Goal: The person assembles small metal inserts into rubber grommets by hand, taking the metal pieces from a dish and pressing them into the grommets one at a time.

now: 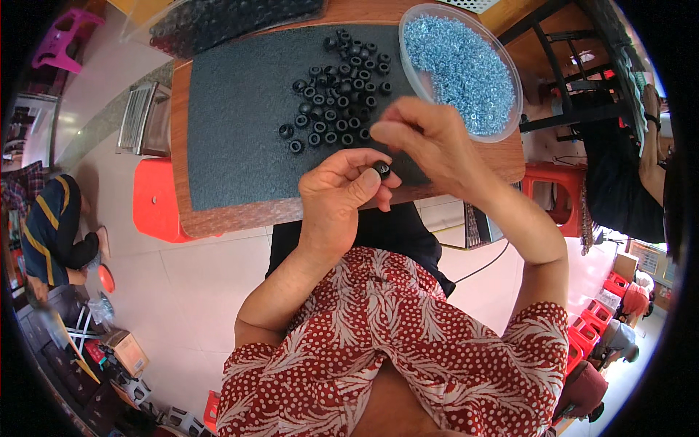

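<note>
Between the thumb and fingers of my left hand is a small black round piece, raised just over the near edge of the table. My right hand hovers to its upper right, apart from the piece. Its fingers are curled together and slightly blurred, and whatever they hold is hidden. Beyond both hands, many loose black round pieces lie on a dark grey mat, most showing a hollow end. At the far right a clear round tub holds a heap of tiny translucent blue bits.
A clear tray of dark round pieces sits at the table's far left. Red stools flank the wooden table. A metal box stands left of it, a black metal frame right. Other people sit nearby.
</note>
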`<state>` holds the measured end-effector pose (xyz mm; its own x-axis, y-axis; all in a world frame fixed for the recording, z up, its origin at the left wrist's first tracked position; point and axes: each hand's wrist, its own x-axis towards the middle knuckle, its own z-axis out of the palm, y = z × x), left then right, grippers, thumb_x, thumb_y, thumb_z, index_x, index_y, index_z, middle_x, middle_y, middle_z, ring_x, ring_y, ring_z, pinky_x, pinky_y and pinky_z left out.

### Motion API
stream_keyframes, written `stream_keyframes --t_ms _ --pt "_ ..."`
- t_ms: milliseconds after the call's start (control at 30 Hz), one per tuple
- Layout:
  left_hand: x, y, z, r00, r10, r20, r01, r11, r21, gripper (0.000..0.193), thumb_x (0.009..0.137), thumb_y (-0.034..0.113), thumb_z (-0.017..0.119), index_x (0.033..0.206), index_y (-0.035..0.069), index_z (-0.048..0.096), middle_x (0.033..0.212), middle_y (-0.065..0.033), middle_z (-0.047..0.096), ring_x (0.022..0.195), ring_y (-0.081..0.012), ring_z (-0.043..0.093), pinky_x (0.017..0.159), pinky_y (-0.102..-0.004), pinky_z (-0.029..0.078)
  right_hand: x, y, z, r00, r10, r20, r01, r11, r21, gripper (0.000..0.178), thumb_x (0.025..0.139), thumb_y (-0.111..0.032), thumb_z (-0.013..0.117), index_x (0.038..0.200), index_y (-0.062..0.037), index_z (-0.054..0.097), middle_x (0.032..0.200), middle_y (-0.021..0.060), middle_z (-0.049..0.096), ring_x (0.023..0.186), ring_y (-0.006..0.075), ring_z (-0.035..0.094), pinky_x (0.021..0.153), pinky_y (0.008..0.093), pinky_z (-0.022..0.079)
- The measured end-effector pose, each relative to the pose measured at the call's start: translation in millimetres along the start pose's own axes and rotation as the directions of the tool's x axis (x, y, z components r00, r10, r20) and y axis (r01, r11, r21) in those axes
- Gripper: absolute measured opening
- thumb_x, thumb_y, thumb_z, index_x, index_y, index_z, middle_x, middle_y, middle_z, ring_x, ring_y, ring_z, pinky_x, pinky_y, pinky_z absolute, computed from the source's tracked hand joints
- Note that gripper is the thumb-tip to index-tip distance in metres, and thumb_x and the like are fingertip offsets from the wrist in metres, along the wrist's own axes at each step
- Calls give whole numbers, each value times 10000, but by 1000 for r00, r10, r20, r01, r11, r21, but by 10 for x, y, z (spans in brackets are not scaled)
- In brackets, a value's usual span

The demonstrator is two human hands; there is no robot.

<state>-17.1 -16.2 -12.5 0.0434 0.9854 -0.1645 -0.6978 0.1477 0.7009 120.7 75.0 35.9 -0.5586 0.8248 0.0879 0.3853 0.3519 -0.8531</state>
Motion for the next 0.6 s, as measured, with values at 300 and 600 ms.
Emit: stream_keyframes --t_ms 300,600 --pt "-96 22 -123 997 16 -82 -15 1000 13 201 869 69 544 1022 -60 562 841 -175 624 630 -178 590 584 -285 481 620 219 231 851 -506 141 468 609 -640 122 666 -23 618 785 -52 621 730 76 530 759 252 519 636 357 438" --pt "-24 61 -184 995 23 -97 -22 1000 4 180 863 68 566 1006 -40 584 825 -147 641 615 -128 585 567 -234 491 771 209 314 781 -509 361 583 388 -714 63 588 -109 649 612 -52 638 720 115 611 738 252 577 630 347 435"
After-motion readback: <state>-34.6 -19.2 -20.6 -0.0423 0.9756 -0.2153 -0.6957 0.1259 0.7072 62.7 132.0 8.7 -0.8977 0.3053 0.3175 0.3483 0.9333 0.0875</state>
